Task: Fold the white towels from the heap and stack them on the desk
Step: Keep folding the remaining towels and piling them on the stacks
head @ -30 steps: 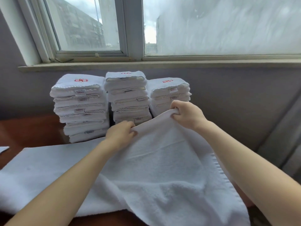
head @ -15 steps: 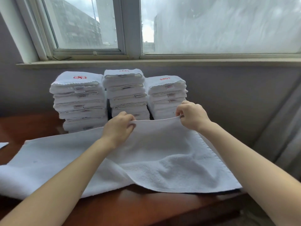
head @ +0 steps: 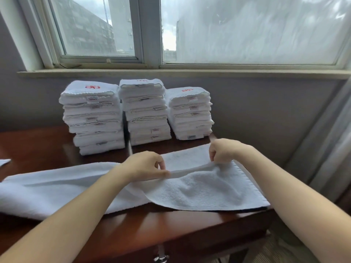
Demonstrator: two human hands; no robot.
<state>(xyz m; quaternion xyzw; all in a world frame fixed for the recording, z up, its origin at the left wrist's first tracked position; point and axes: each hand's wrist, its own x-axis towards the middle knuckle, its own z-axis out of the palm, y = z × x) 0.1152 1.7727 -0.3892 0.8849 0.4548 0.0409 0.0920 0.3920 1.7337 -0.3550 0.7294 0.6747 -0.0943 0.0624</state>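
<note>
A long white towel (head: 57,185) lies across the dark wooden desk (head: 171,224), folded lengthwise, its right end near the desk's right edge. My left hand (head: 146,166) pinches the upper layer's edge near the middle of the towel. My right hand (head: 224,150) pinches the same edge farther right and slightly higher. The edge hangs slack between them, low over the layer beneath. Behind the towel stand three stacks of folded white towels with red emblems on top: left stack (head: 93,118), middle stack (head: 146,112), right stack (head: 190,114).
A grey wall and window sill (head: 171,74) run behind the stacks. A pale curtain (head: 326,139) hangs at the right. A bit of white cloth (head: 3,161) shows at the left edge. A metal drawer handle (head: 161,258) sits below the desk's front edge.
Both hands have brought the lifted towel edge down and back toward me, from in front of the stacks to just above the desk. The right end of the towel now lies flat.
</note>
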